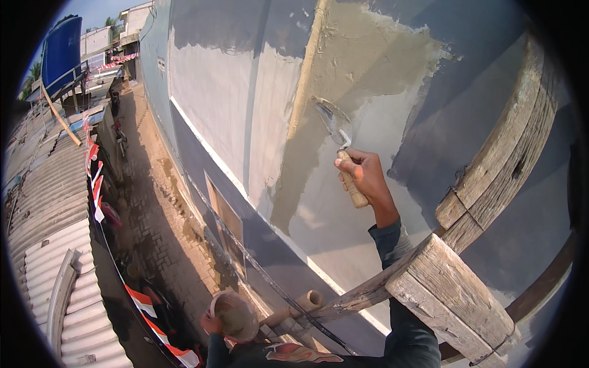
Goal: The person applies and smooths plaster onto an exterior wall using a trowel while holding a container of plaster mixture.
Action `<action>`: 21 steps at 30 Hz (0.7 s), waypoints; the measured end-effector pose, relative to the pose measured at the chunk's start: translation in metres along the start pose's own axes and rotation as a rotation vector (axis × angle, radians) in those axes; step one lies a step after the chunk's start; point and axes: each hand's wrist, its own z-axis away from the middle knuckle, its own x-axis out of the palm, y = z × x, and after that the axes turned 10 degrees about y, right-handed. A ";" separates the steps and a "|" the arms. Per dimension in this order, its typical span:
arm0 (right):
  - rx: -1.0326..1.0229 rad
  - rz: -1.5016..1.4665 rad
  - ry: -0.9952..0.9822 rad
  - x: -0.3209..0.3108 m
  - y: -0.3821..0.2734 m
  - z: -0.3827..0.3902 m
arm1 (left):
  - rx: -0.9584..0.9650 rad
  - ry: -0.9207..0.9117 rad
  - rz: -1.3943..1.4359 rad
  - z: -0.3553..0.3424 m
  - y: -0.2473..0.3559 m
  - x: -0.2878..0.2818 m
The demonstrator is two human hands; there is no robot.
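A paved alley (150,211) runs below the painted wall (215,92). From afar I see the right hand (366,176) closed around the trowel (343,145), blade over the mortar patch (356,61); the left hand (211,322) grips the bucket (244,335) by its rim. I judge a slipping rim hold could spill it, and too steep a blade could gouge the patch.

From afar, I view a blue tank (61,54) at ten o'clock, corrugated roofing (55,202) at nine, red-and-white bunting (140,298) at eight and weathered, bound timbers (451,294) at four.
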 end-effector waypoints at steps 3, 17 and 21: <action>-0.170 -0.125 0.205 -0.015 -0.055 0.005 | 0.013 -0.034 0.174 -0.007 0.008 -0.008; -0.253 -0.308 0.075 0.016 -0.069 -0.036 | 0.002 -0.011 -0.018 -0.012 -0.005 0.002; -0.236 -0.210 0.145 0.015 -0.084 -0.052 | 0.000 -0.044 0.159 -0.007 0.003 0.004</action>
